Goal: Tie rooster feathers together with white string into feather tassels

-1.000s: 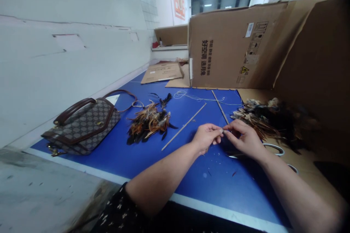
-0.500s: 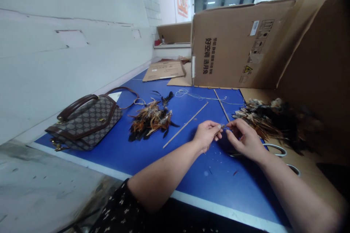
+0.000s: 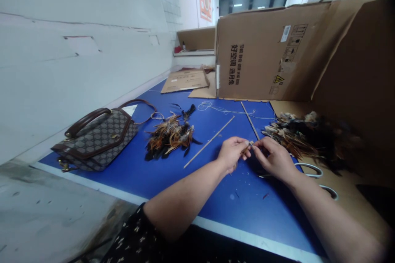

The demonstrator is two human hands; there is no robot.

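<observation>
A tiny tan piece (image 3: 251,143), shape unclear, sits between the fingers (image 3: 246,143).

The head view looks forward and down from above the wrists. Both hands (image 3: 253,156) are near, centre-right.

Left hand (image 3: 233,154) and right hand (image 3: 273,157) pinching something tiny, feather pile (image 3: 169,137), patterned handbag (image 3: 98,137), blue tabletop (image 3: 216,197)

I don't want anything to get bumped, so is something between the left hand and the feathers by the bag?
Yes, a thin stick lies on the blue table between the left hand and those feathers. It's flat, so it probably wouldn't block much.
</observation>
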